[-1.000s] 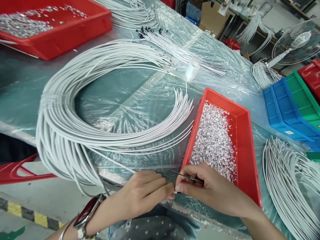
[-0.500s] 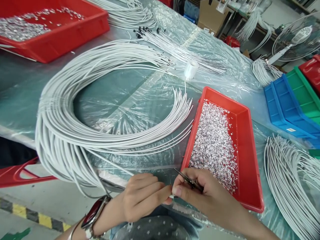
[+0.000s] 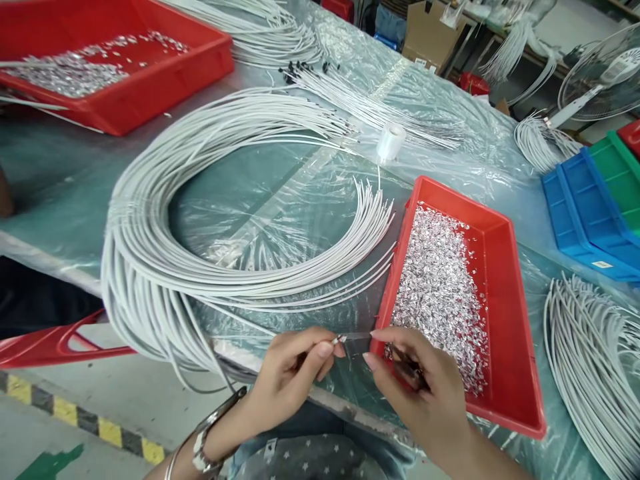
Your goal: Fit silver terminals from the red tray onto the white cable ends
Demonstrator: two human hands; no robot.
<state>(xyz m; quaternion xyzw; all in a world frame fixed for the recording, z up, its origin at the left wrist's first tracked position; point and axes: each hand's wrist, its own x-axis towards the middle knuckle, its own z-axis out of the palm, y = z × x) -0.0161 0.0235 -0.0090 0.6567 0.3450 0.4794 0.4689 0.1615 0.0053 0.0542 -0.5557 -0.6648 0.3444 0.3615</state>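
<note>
My left hand (image 3: 295, 373) pinches a white cable (image 3: 341, 339) close to its end, and a short bit of bare tip sticks out past the fingertips. My right hand (image 3: 425, 393) is just to the right, thumb and index fingertip slightly apart. A small dark pointed hand tool (image 3: 407, 368) is tucked in its fingers; its exact kind is partly hidden. A thin clear strip (image 3: 359, 335) seems to stretch from the cable tip to my right index fingertip. Behind both hands, a big looped bundle of white cables (image 3: 145, 247) lies on the table.
A red tray (image 3: 520, 333) of silvery scraps stands beside my right hand, and another red tray (image 3: 165, 87) at the far left. More cables (image 3: 575, 360) lie at right, near blue bins (image 3: 585, 213). A white roll (image 3: 391, 143) stands behind the loop.
My hands have moved apart and upward, and the cable tip now shows between them. The right thumb and index finger have parted. The whole view has shifted slightly.
</note>
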